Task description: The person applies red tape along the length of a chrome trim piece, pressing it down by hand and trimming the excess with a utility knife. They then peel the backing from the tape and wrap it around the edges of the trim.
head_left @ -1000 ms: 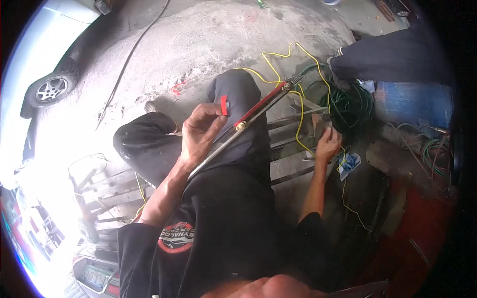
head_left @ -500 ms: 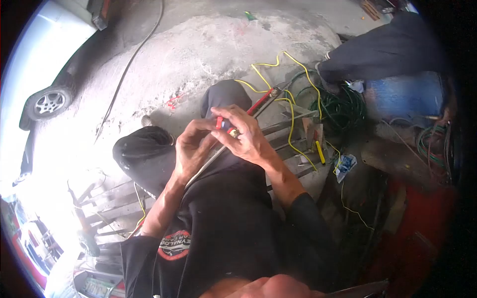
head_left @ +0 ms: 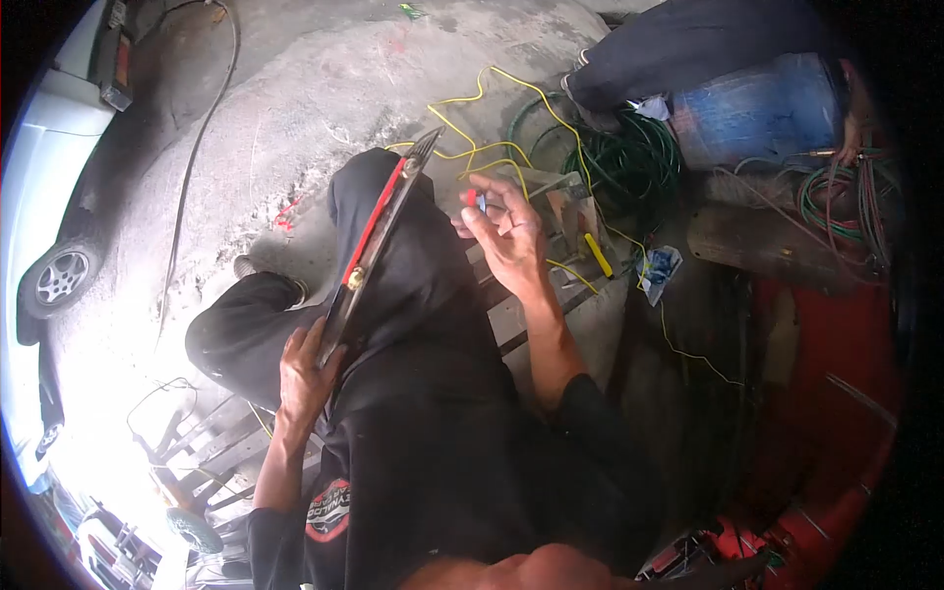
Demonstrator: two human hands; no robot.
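My left hand [head_left: 308, 374] is closed round the near end of a long, narrow metal strip [head_left: 346, 313]. A red length runs along the strip, with two small brass-coloured fittings on it. The strip slants up over my thigh, its far tip pointing away from me. To the right of it, my right hand [head_left: 506, 236] is raised and apart from the strip. Its thumb and fingers pinch a small red and bluish piece [head_left: 474, 199] whose kind I cannot make out.
A yellow cord [head_left: 521, 79] loops over the concrete floor [head_left: 295, 108] beside a coiled green hose [head_left: 639, 152]. A yellow-handled tool [head_left: 598, 254] lies by a crumpled packet [head_left: 659, 270]. A blue drum [head_left: 757, 108] and another person's dark-trousered leg [head_left: 688, 54] are at upper right; a car wheel [head_left: 61, 278] is at left.
My hands, together before, are now apart. The left has moved down along the strip; the right has moved right with the small red piece. The whole view has shifted.
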